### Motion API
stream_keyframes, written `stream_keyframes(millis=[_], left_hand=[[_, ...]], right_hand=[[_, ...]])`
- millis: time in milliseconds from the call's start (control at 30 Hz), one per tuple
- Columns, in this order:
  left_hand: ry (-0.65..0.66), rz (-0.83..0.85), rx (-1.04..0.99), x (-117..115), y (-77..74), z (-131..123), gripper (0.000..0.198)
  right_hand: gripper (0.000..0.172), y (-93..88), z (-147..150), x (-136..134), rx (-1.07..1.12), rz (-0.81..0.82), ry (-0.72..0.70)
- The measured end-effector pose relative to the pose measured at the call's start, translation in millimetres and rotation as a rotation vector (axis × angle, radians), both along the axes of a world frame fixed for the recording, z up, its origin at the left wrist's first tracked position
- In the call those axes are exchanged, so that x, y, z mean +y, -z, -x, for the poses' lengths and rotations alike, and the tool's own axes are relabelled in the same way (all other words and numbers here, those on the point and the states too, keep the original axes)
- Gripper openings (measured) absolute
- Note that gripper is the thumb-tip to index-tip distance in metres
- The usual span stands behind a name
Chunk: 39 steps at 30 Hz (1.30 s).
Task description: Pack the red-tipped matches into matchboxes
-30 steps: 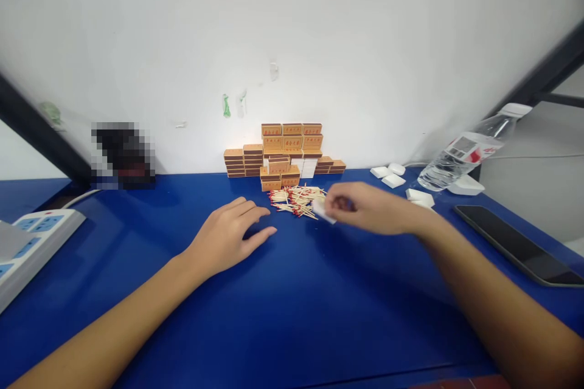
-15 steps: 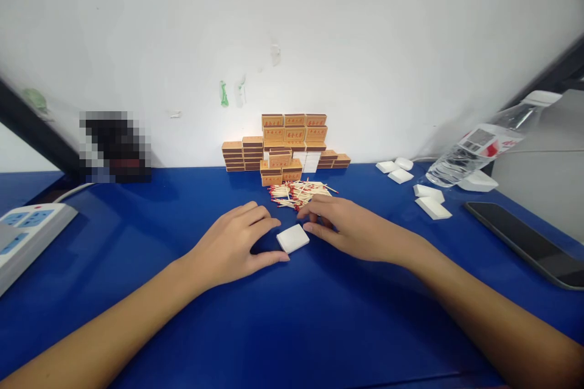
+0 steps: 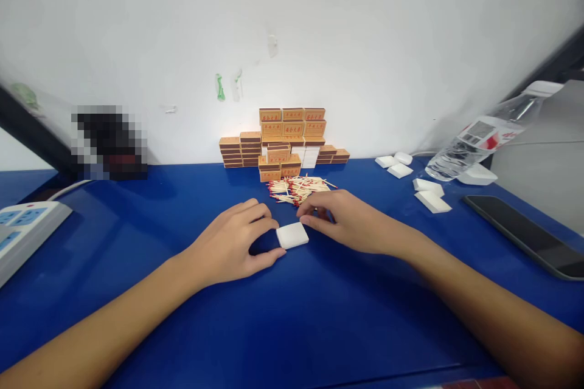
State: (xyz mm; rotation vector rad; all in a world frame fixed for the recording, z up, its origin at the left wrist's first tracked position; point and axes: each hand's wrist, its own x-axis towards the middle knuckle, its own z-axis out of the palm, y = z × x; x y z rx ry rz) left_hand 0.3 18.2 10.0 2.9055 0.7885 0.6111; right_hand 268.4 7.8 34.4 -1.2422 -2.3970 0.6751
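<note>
A small white box-shaped piece (image 3: 292,235), much like a matchbox tray lying bottom up, rests on the blue table between my hands. My left hand (image 3: 235,242) has its thumb and index finger at the left corners of the white tray, bracketing that end. My right hand (image 3: 340,219) is at the far right corner of the tray, its fingers curled and the thumb tip close to the fingertips; whether anything is pinched there is hidden. Just beyond lies a heap of red-tipped matches (image 3: 292,187), partly behind my right hand.
Stacked orange matchboxes (image 3: 292,129) stand against the wall, with white pieces among them. Several white trays (image 3: 432,201) lie at the right, near a tilted water bottle (image 3: 479,134) and a phone (image 3: 524,234). A power strip (image 3: 34,237) sits at the left edge.
The white tray has turned slightly and lies straighter. My left thumb and index finger have come in against its left end. My right fingertips have shifted slightly along its far corner.
</note>
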Motion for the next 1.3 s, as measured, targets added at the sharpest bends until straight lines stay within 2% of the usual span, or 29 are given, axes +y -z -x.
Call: stream_keyframes(millis=[100, 267, 500, 833, 1067, 1300], left_hand=[[-0.014, -0.007, 0.000, 0, 0.0, 0, 0.030], [-0.039, -0.027, 0.002, 3, 0.8, 3, 0.030], [-0.043, -0.013, -0.020, 4, 0.7, 3, 0.026], [-0.044, -0.013, -0.067, 1, -2.2, 2, 0.024], [-0.016, -0.016, -0.056, 1, -2.3, 0, 0.023], [-0.012, -0.028, -0.050, 1, -0.7, 0, 0.022]], right_hand=[[0.018, -0.4, -5, 3, -0.018, -0.050, 0.048], [0.019, 0.2, -5, 2, -0.066, -0.017, -0.025], [0.018, 2.0, -4, 3, -0.032, -0.043, -0.011], [0.013, 10.3, -25, 22, -0.247, -0.260, 0.173], [0.019, 20.5, -23, 24, -0.223, -0.295, 0.148], [0.019, 29.0, -19, 29, -0.141, -0.258, 0.109]])
